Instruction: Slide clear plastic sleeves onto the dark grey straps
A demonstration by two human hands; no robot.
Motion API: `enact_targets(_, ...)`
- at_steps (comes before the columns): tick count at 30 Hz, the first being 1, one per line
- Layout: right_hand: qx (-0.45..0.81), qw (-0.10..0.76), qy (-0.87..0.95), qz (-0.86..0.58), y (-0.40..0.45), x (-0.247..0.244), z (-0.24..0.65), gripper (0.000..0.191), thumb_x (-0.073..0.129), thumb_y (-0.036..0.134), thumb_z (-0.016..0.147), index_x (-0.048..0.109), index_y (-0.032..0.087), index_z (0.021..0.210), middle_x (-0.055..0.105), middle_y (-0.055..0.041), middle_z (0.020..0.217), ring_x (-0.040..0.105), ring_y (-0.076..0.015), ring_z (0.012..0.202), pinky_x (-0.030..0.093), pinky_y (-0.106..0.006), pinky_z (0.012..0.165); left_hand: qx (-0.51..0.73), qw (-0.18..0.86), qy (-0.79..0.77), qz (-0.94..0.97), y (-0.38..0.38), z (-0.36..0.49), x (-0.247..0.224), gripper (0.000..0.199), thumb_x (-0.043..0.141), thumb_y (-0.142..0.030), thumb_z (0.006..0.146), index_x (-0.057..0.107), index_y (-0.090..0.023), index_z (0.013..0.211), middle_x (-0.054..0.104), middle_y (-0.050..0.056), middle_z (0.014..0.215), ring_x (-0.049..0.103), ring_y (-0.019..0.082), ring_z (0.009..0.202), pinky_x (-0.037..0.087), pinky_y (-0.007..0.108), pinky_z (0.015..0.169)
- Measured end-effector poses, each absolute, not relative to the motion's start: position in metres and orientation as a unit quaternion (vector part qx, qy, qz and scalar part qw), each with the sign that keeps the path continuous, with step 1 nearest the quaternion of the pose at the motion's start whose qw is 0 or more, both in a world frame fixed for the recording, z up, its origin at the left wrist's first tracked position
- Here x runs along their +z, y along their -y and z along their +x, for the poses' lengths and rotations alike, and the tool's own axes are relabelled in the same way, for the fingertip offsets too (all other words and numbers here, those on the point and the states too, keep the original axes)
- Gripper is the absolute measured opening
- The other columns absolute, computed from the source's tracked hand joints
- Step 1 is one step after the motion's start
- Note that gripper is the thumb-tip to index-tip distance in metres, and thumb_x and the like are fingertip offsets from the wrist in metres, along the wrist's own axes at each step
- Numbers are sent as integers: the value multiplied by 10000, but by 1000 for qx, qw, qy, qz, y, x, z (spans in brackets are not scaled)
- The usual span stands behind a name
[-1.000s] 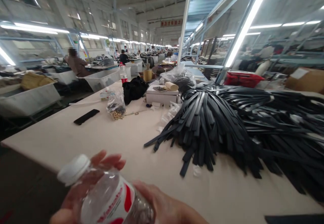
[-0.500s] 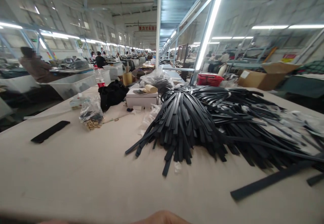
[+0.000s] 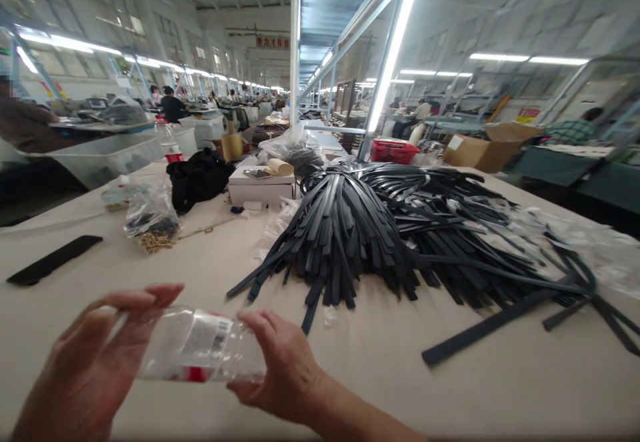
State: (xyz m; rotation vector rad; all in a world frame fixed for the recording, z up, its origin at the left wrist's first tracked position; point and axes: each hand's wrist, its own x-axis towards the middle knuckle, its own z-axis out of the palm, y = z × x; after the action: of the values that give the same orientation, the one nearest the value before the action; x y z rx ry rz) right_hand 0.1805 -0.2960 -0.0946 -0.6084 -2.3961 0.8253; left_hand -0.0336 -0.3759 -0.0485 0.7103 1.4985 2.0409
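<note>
A clear plastic bottle (image 3: 200, 342) with a red and white label lies sideways between my two hands, above the near part of the table (image 3: 370, 389). My left hand (image 3: 100, 349) is wrapped round one end of it, fingers over the top. The other end sits between the thumb and fingers of my right hand (image 3: 280, 362). Beyond the hands spreads a big heap of black straps (image 3: 345, 235), loose ends toward me. A flat black strip (image 3: 55, 259) rests at the left.
At the left stand a plastic bag with gold-coloured metal parts (image 3: 155, 229), a black cloth bundle (image 3: 197, 179) and another bottle (image 3: 167, 142). A white box (image 3: 260, 189) is behind. Farther off are a red basket (image 3: 394, 151), a cardboard box (image 3: 483, 149) and seated people.
Both hands have come up into view with the clear bottle between them; before, only a bit of a hand showed at the bottom edge. The view has turned slightly right.
</note>
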Motion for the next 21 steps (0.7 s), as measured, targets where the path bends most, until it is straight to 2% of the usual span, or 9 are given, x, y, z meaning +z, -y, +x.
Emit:
enact_targets(3,205,296,900,-248,288,-104,184,811,671,166,612,394,209,1373,612,-117,1191,605,-279,1037,537,-410,896,809,258,-499,170,358,-32,-30,419,782,-656,587,657,-258,632,768,-61,804,687,285,972,445,584,1040)
enact_targets(7,147,304,899,-279,272,-116,195,773,651,133,669,380,197,1390,609,-122,1180,613,-279,1027,553,-408,877,837,271,-457,131,348,-50,-28,428,809,-649,545,649,-257,604,772,-56,825,669,247,1031,467,465,1012)
enact_targets(11,115,245,916,-297,257,-121,211,740,691,168,726,387,200,1400,596,-109,1219,635,-267,990,564,-380,851,834,281,-456,130,354,-64,-46,421,851,-600,526,702,-237,679,776,-14,877,666,210,1015,459,352,944)
enact_targets(16,11,170,948,-269,241,-127,226,711,707,226,776,394,196,1413,613,-97,1197,648,-267,954,568,-362,789,821,290,-482,94,370,-73,-85,442,853,-574,552,731,-214,778,772,20,901,667,196,982,431,324,917)
enact_targets(21,-12,110,960,-256,235,-132,226,706,710,218,766,400,207,1401,624,-65,1196,648,-248,940,561,-344,767,813,308,-491,55,384,-78,-119,435,833,-558,609,729,-210,848,765,25,940,652,176,1000,415,300,903)
